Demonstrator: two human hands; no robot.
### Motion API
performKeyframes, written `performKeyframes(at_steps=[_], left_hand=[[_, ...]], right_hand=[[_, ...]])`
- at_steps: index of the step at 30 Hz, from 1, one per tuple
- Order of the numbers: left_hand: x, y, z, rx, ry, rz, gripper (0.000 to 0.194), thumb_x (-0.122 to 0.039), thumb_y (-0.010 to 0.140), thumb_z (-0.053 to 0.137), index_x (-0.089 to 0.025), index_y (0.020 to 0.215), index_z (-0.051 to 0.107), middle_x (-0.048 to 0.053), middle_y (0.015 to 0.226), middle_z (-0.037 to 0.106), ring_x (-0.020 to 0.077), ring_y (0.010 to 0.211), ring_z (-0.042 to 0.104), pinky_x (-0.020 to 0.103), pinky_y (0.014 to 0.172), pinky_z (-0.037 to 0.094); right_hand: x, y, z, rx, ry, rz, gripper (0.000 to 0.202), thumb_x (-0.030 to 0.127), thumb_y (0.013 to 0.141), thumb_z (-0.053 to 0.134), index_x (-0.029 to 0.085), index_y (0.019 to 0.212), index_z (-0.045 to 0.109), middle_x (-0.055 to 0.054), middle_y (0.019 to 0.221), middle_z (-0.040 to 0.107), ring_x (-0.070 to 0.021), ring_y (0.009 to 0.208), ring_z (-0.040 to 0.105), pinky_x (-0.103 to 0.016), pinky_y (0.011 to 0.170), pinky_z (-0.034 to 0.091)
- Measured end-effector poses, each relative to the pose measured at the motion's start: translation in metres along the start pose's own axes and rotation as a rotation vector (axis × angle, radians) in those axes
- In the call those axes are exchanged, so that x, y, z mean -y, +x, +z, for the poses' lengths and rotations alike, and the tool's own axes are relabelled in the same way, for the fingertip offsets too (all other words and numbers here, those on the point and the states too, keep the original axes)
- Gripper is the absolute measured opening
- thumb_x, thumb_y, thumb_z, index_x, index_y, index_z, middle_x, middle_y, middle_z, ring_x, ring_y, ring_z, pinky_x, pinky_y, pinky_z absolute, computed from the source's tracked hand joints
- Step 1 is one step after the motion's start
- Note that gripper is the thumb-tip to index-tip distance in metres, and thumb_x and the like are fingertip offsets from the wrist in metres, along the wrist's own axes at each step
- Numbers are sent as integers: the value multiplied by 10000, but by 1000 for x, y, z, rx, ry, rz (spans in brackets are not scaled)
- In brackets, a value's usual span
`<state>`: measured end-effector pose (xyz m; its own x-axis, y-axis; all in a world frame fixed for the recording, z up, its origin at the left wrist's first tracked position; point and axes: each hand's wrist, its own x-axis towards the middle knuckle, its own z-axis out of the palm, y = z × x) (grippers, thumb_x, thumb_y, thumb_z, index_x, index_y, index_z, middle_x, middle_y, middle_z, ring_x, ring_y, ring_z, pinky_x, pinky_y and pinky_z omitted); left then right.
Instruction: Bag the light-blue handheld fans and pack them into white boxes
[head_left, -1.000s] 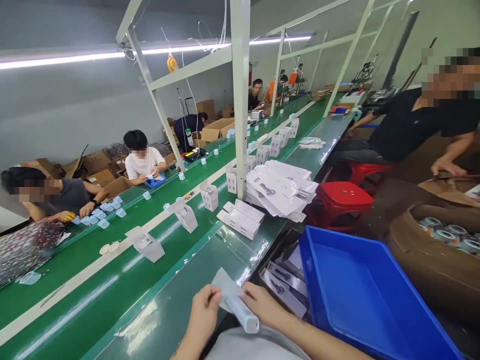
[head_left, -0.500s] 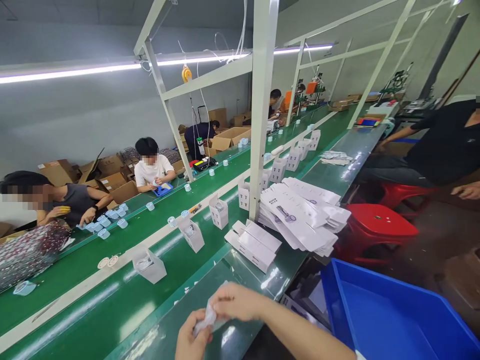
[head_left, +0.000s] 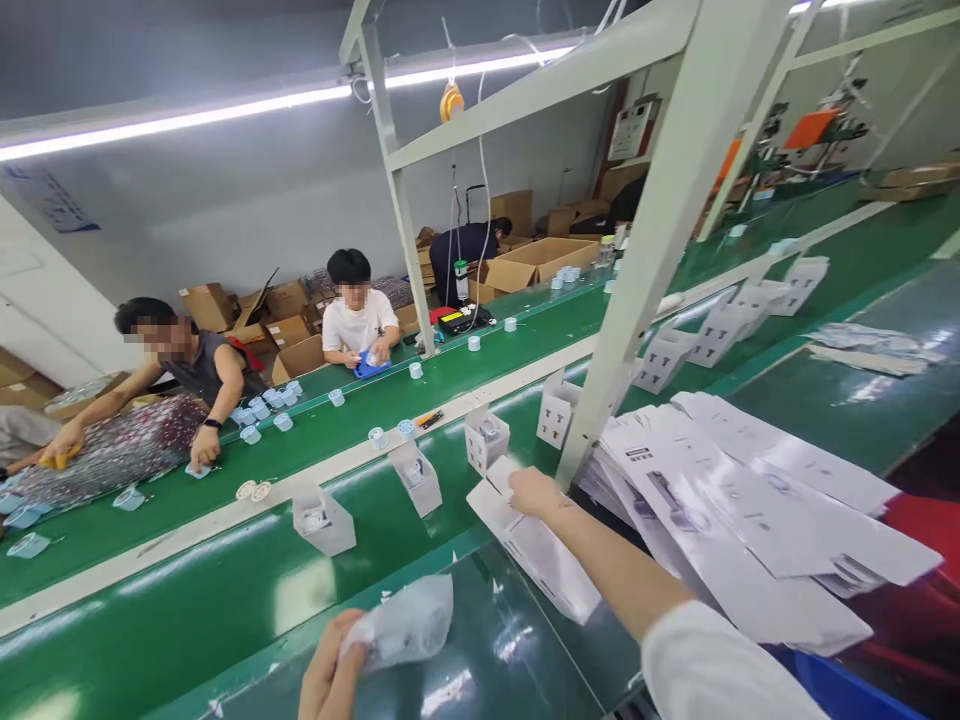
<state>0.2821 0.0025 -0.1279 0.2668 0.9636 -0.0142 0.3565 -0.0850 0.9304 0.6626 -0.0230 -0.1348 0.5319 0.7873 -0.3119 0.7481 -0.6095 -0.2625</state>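
My left hand [head_left: 334,660] is closed around one end of a translucent plastic-wrapped packet [head_left: 409,622], held tilted above the dark green table. What lies inside the wrap is unclear. My right hand [head_left: 536,492] reaches forward with its fingers closed on the upper edge of a white cardboard box [head_left: 544,560] lying on the table; its fingertips are partly hidden. Right of that hand, a stack of flat printed white cartons [head_left: 697,500] is spread out. Just beyond stand open white boxes [head_left: 487,440] with wrapped contents showing.
A green conveyor belt [head_left: 225,570] carries more open boxes [head_left: 324,520]. Past a pale divider strip are several light-blue cups [head_left: 251,434]. A white metal post [head_left: 660,260] rises beside the cartons. Two co-workers [head_left: 360,320] [head_left: 214,370] sit across the belt.
My right hand has let go of the packet and moved forward to the white box. My left hand keeps the packet. The view has turned left.
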Motion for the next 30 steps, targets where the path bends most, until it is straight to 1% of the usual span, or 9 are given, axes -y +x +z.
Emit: performKeyframes(at_steps=[3,7,9,11,15,18,21,25,30], left_hand=[[-34,15,-10,-30,-62,78,438,-559,737,609,-170,909,714,82,981,691,249,906,633,285,728,527],[-71,29,-10,-1,-28,352,217,-352,783,588,-155,780,680,96,969,671,215,863,627,296,745,509],[-79,30,-13,120,90,474,109,-222,759,566,-170,772,661,93,984,656,198,871,626,299,767,501],[-83,27,-19,285,273,548,171,-119,723,516,-187,809,647,80,991,644,181,883,620,289,788,488],[-92,17,-26,501,721,531,209,-60,693,458,-197,760,600,43,832,618,169,750,603,257,692,469],[-100,16,-12,630,918,543,171,-49,669,484,-198,667,566,32,697,578,183,639,581,267,618,457],[-96,18,9,707,1056,676,149,-45,671,527,-177,703,590,68,740,603,220,724,596,310,702,482],[-72,13,20,596,1165,856,244,-53,733,527,-122,958,593,173,1138,575,287,1081,531,355,835,480],[-35,-2,19,524,1221,854,252,-103,836,479,-109,1076,556,205,1289,515,341,1342,331,424,880,460]], right_hand=[[28,-32,8,-48,4,-162,168,272,898,528,152,906,646,-93,895,654,-218,894,607,-322,762,441],[68,-76,36,-97,66,-310,204,274,895,459,190,891,645,-87,855,659,-220,867,606,-281,683,376],[85,-91,54,-97,102,-340,190,264,885,466,189,908,640,-85,868,664,-217,858,609,-274,662,363],[98,-104,71,-86,132,-360,191,271,893,464,186,883,635,-84,860,667,-216,842,615,-271,654,357],[114,-129,95,-62,166,-410,268,295,931,415,182,791,613,-94,849,672,-228,871,614,-272,669,349],[119,-146,101,-23,185,-437,242,287,928,411,185,840,613,-89,883,682,-219,838,624,-270,638,328],[118,-151,97,29,196,-448,162,225,877,459,189,933,606,-81,933,687,-213,817,634,-265,614,304],[114,-146,84,61,194,-407,142,193,848,468,184,927,586,-91,915,683,-225,800,635,-264,582,268],[113,-143,79,74,199,-381,154,241,898,437,195,833,569,-86,829,688,-242,774,638,-268,570,256]])
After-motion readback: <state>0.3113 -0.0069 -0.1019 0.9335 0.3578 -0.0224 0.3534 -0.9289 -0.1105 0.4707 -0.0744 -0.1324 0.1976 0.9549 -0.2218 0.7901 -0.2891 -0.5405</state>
